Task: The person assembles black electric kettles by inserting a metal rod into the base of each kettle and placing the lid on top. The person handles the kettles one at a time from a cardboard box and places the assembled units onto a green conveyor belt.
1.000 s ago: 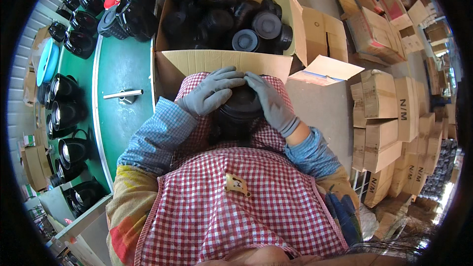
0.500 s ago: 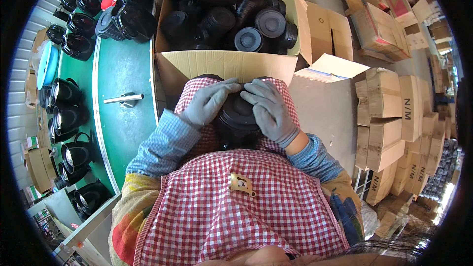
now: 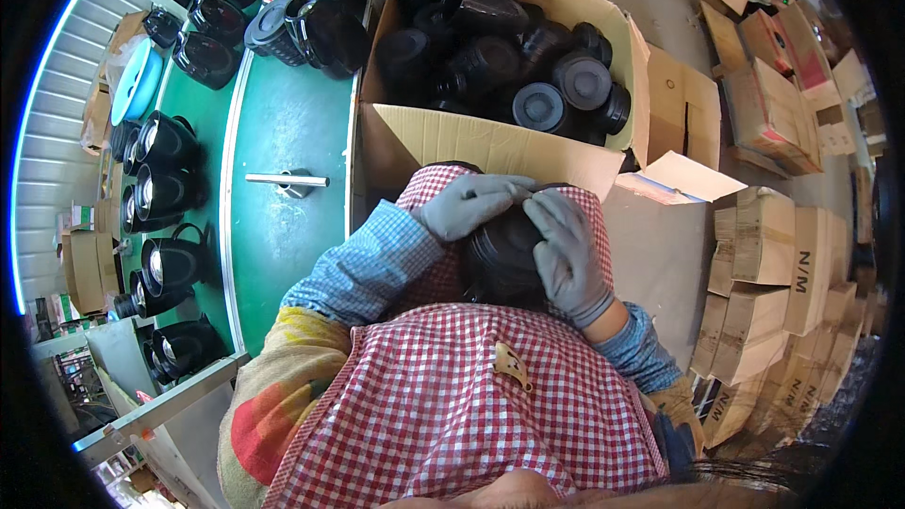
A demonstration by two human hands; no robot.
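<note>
A round black plastic pot body [image 3: 505,250] with a ribbed, stepped rim sits in my lap between my knees, under the checked apron. My left hand [image 3: 473,205], in a grey glove, lies over its far left rim with the fingers held together. From the right, my right hand [image 3: 572,250], also gloved in grey, curls round the far right rim. The fingertips of both hands meet at the rim's far edge, and whatever small part they may press there is hidden.
Beyond my knees an open carton [image 3: 490,137] holds several black pot bodies. To the left, a green workbench [image 3: 283,123] carries a metal T-shaped fixture [image 3: 287,181], more black pots [image 3: 325,33] and a row of black jugs [image 3: 170,193]. Cardboard boxes [image 3: 765,245] are stacked at right.
The whole view has swung, so the scene sits further right and lower in the picture. Both hands stay on the same pot body, fingertips still close together at its far rim.
</note>
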